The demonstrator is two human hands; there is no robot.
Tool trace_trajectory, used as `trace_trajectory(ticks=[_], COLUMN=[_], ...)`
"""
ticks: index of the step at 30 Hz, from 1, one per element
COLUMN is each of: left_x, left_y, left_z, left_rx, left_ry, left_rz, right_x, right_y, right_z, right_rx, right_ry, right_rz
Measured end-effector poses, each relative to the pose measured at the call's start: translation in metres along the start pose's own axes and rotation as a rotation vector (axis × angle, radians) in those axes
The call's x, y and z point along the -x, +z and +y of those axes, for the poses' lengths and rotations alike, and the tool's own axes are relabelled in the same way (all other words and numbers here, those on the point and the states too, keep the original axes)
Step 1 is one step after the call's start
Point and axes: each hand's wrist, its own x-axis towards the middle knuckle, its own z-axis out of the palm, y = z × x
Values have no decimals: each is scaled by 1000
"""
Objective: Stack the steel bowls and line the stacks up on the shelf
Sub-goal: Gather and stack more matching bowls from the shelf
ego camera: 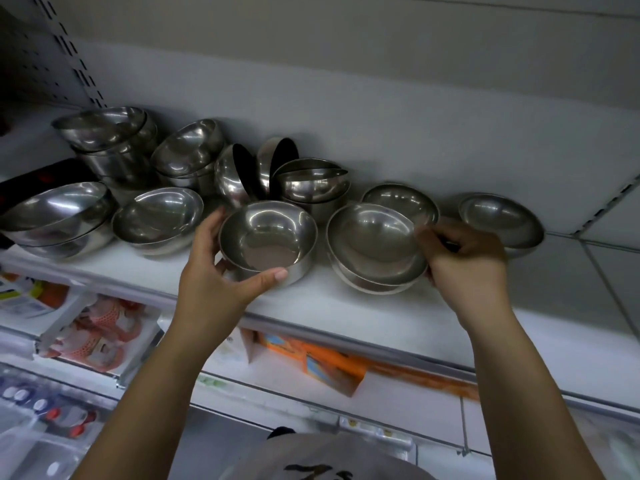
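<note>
Many steel bowls stand on a white shelf (311,306) at about head height. My left hand (214,271) grips a flat-bottomed steel bowl (268,237) near the shelf's front edge, thumb on its near rim. My right hand (467,261) pinches the right rim of a tilted bowl (374,242), the top one of a short stack. Behind that stack sits a single bowl (401,200), and farther right another single bowl (502,216). Uneven stacks (114,143) crowd the left, and two bowls (249,171) stand on edge against the back wall.
The shelf's bare white surface stretches to the right of the last bowl. Another shelf board hangs close above. Below are shelves with packaged goods, among them an orange box (332,365) and red-and-white packs (100,330).
</note>
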Motion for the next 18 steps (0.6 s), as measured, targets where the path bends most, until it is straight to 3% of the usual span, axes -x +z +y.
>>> trace_trajectory(ticks=[9,15,18], left_x=[6,28,36], left_y=[-6,11,19], left_z=[-11,-10,-12], left_rx=[-152,-214,-137], left_ry=[38,349,430], left_rz=[81,347,304], right_x=[15,23,25], right_y=[22,21,16], right_z=[10,5,5], right_rx=[95,119,108], right_ry=[-27,64,118], right_rz=[-35,-10,23])
